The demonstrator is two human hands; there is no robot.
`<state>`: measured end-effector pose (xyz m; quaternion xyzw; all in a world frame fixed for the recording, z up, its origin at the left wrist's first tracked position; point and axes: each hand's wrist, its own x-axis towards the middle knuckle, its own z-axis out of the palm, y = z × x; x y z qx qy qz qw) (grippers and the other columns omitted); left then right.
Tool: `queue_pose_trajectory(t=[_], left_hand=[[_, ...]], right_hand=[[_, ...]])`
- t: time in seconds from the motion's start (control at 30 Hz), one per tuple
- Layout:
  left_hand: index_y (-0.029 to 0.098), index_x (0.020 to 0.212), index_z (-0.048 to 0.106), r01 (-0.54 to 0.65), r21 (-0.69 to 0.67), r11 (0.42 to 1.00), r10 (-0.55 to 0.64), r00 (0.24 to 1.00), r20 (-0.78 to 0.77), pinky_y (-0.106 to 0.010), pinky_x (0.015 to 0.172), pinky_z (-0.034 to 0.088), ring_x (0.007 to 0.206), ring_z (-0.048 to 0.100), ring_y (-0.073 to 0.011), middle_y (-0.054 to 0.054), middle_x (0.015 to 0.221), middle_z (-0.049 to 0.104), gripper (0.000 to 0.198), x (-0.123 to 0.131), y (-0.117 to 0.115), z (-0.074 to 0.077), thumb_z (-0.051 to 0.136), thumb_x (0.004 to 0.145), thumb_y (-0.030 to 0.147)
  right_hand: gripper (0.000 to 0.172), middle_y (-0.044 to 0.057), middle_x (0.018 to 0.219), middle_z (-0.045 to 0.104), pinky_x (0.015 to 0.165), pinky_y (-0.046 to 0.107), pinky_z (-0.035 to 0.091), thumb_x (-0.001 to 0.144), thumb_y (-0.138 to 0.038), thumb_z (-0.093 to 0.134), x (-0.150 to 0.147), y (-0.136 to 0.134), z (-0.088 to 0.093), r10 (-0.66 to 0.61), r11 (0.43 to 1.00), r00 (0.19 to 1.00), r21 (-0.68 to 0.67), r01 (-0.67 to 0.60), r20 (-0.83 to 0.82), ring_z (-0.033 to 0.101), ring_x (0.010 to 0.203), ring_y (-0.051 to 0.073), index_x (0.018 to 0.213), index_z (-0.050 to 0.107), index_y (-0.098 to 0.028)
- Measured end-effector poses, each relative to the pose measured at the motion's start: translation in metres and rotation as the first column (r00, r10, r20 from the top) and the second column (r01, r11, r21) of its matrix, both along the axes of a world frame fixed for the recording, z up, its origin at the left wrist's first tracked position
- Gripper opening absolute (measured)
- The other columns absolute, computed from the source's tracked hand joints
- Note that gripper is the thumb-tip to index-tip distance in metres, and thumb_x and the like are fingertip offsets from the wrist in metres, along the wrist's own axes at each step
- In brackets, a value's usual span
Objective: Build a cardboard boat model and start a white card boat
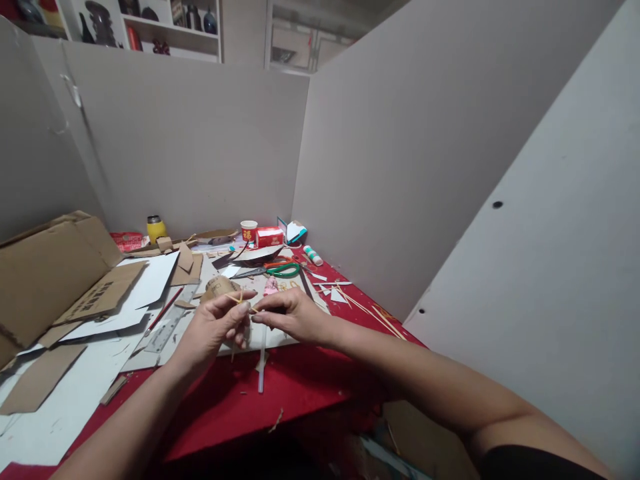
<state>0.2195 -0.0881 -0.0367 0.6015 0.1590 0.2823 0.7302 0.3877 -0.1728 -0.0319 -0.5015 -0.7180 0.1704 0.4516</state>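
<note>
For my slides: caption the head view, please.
Left hand and right hand hold thin sticks over a cluttered red table.

Thin sticks look like matt wood, the box matt cardboard.

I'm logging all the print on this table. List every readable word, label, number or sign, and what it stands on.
"福": paper cup.
Dark printed characters, too blurred to read: cardboard flap.
Print too small to read: tape roll.
Light markings, too small to read: red box.
</note>
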Motion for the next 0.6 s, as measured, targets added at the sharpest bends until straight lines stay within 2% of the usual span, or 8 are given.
queue_pose_trajectory(t=[0.13,0.3,0.43,0.6], left_hand=[[0.014,0.097,0.069,0.03,0.0,1.0,-0.03,0.999,0.017,-0.02,0.042,0.041,0.039,0.046,-0.0055,0.002,0.06,0.061,0.03,0.0,0.001,0.002,0.069,0.077,0.037],[0.013,0.084,0.07,0.005,0.041,0.999,-0.006,1.0,0.02,-0.021,0.043,0.042,0.04,0.047,-0.0058,-0.002,0.066,0.066,0.024,-0.001,0.005,0.002,0.069,0.078,0.037],[0.013,0.083,0.07,-0.089,0.034,0.995,0.087,0.995,0.053,-0.021,0.047,0.045,0.044,0.05,-0.0065,-0.001,0.064,0.066,0.024,-0.006,0.014,0.006,0.07,0.077,0.037],[0.013,0.078,0.07,-0.245,0.05,0.968,0.239,0.965,0.106,-0.017,0.053,0.045,0.051,0.054,-0.0073,0.001,0.058,0.062,0.026,-0.019,0.028,0.024,0.073,0.074,0.038]], right_hand=[[0.019,0.001,0.063,0.064,0.054,0.018,0.039,0.084,-0.024,0.06,0.002,0.001,0.0,0.025,1.0,0.998,-0.016,-0.024,0.057,0.052,0.058,0.009,0.085,0.073,-0.011],[0.019,0.001,0.069,0.067,0.056,0.018,0.042,0.084,-0.026,0.062,0.005,0.0,0.003,0.051,0.998,0.997,-0.04,-0.049,0.054,0.056,0.062,0.01,0.091,0.073,-0.013],[0.019,0.002,0.069,0.067,0.055,0.02,0.043,0.083,-0.027,0.061,0.012,0.0,0.005,-0.009,0.998,1.0,-0.059,0.008,-0.014,0.055,0.059,0.01,0.089,0.072,-0.013],[0.029,0.002,0.064,0.063,0.044,0.019,0.038,0.082,-0.039,0.06,0.024,-0.003,0.009,-0.12,0.985,0.969,-0.149,0.089,-0.214,0.047,0.049,0.007,0.079,0.068,-0.012]])
